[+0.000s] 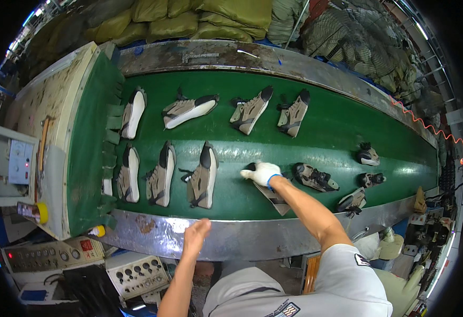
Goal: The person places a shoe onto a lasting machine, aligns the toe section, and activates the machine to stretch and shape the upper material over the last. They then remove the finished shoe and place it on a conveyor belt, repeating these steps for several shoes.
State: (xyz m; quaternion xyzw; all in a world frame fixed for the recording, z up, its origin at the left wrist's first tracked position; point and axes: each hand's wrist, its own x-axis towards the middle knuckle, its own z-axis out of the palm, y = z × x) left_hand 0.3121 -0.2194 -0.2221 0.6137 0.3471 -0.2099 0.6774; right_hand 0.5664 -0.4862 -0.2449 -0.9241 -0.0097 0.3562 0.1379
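My right hand (264, 173), in a white glove with a blue band at the wrist, is closed over the toe end of a brown-grey shoe (276, 201) on the green conveyor belt (242, 153). The glove hides part of that shoe. Bare and holding nothing, my left hand (195, 235) hovers over the metal front edge (231, 240), its fingers loosely stretched out. Closest to it on the belt lies another brown-grey shoe (205, 179) with a dark toe and pale sole. To the right of the glove sits a darker shoe (316, 178).
Several more shoes lie in two rows toward a machine housing (51, 132) with green flaps at the left. Smaller-looking shoes (369, 156) are at the right. Control panels (139, 274) stand at lower left. Stuffed sacks (189, 21) are piled beyond the belt.
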